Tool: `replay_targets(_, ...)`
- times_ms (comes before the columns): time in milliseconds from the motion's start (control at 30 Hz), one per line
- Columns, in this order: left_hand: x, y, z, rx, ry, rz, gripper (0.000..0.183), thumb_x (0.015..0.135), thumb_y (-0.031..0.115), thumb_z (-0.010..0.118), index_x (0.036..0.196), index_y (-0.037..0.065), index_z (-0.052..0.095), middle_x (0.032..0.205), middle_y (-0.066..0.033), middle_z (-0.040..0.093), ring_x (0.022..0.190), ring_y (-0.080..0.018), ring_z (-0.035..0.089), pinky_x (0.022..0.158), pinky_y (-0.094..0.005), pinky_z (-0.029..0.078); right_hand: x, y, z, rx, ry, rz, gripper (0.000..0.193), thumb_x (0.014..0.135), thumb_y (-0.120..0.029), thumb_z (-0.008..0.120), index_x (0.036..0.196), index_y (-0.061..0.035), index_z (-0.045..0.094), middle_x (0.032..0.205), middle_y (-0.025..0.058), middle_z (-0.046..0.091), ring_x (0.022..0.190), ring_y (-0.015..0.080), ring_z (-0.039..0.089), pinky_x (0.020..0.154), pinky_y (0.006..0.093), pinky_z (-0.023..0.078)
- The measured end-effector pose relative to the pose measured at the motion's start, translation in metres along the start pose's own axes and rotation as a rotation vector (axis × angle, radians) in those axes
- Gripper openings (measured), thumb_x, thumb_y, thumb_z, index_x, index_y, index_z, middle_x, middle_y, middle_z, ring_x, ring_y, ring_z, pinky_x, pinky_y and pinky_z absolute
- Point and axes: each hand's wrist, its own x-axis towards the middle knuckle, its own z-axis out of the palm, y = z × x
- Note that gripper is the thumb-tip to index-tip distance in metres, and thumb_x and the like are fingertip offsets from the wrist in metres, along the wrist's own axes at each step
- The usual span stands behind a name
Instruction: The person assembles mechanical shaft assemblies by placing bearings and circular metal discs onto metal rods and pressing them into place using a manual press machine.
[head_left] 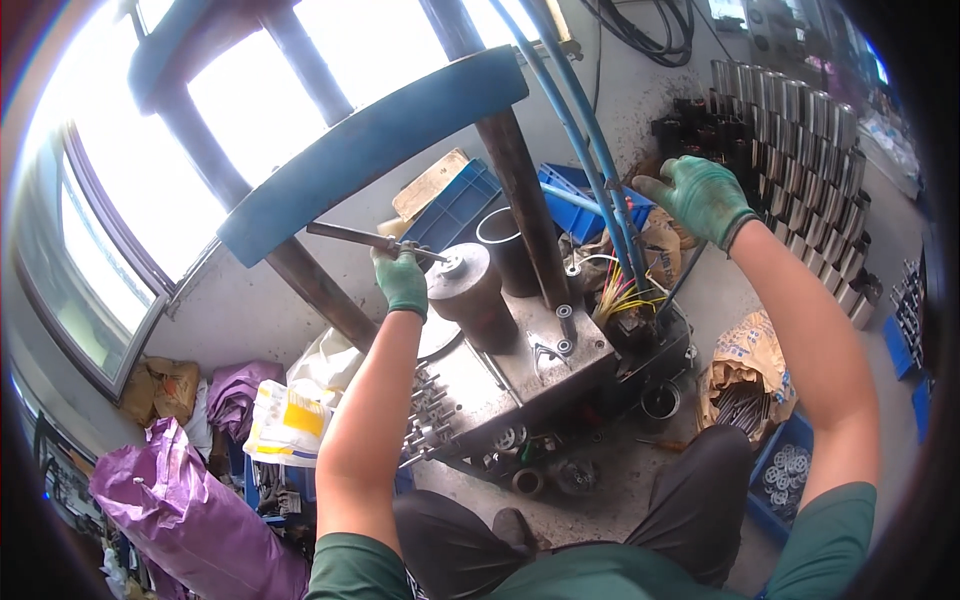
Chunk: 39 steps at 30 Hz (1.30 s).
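Note:
My left hand [402, 278], in a green glove, is closed round a metal rod [345, 235]. The rod's right end reaches the top of a thick grey metal cylinder [468, 285], which stands on the press's steel table [575, 350]. Raised at the right, my right hand [703, 198] wears a matching glove. Its thumb stands apart from the fingers, and nothing shows in it. It is nearest to the blue pipes [590, 130] and above a thin dark lever [683, 277]. Behind the cylinder stands a dark hollow tube [505, 240].
The blue press crossbeam [380, 140] spans above on dark columns [525, 200]. Small metal shafts [425, 410] line the table's left side. Stacked shiny sleeves [815, 170] stand at right. A paper sack of rods [745, 385] and a blue crate of discs [785, 475] sit below.

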Motion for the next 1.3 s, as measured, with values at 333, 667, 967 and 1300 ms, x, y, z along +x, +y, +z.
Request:
replay_targets(333, 0.020, -0.001, 0.017, 0.202, -0.187, 0.022, 0.028, 0.101, -0.006, 0.061, 0.124, 0.005, 0.048, 0.097, -0.0096, 0.062, 0.072, -0.0159, 0.066, 0.060, -0.0312, 0.060, 0.002, 0.020, 0.017, 0.039, 0.050, -0.039, 0.022, 0.092, -0.020, 0.062, 0.101, -0.0068, 0.076, 0.099, 0.0204, 0.075, 0.096, 0.0412, 0.072, 0.090, 0.0503, 0.058)
replay_targets(667, 0.009, 0.009, 0.028, 0.336, -0.255, 0.165, 0.023, 0.100, -0.004, 0.065, 0.119, 0.004, 0.055, 0.090, -0.0069, 0.064, 0.074, -0.0159, 0.066, 0.063, -0.0324, 0.056, -0.032, 0.025, 0.007, -0.022, -0.013, -0.092, 0.035, 0.098, -0.035, 0.064, 0.101, -0.0018, 0.076, 0.094, 0.0203, 0.075, 0.091, 0.0375, 0.074, 0.087, 0.0480, 0.058)
replay_targets(967, 0.010, -0.006, 0.025, 0.388, -0.331, 0.120, 0.024, 0.102, -0.001, 0.068, 0.122, 0.007, 0.058, 0.101, -0.0050, 0.066, 0.077, -0.0137, 0.062, 0.067, -0.0308, 0.056, -0.146, 0.065, 0.004, -0.059, -0.280, -0.218, 0.043, 0.089, -0.030, 0.066, 0.123, -0.0049, 0.075, 0.115, 0.0197, 0.075, 0.102, 0.0375, 0.074, 0.092, 0.0461, 0.059)
replay_targets(1300, -0.006, -0.042, 0.030, 0.502, -0.194, 0.144, 0.019, 0.106, 0.020, 0.066, 0.115, 0.003, 0.068, 0.094, -0.0142, 0.074, 0.083, -0.0249, 0.072, 0.077, -0.0400, 0.056, -0.181, 0.051, -0.002, -0.029, -0.637, -0.348, 0.047, 0.085, -0.029, 0.060, 0.124, -0.0091, 0.076, 0.106, 0.0200, 0.077, 0.096, 0.0382, 0.075, 0.090, 0.0481, 0.060)
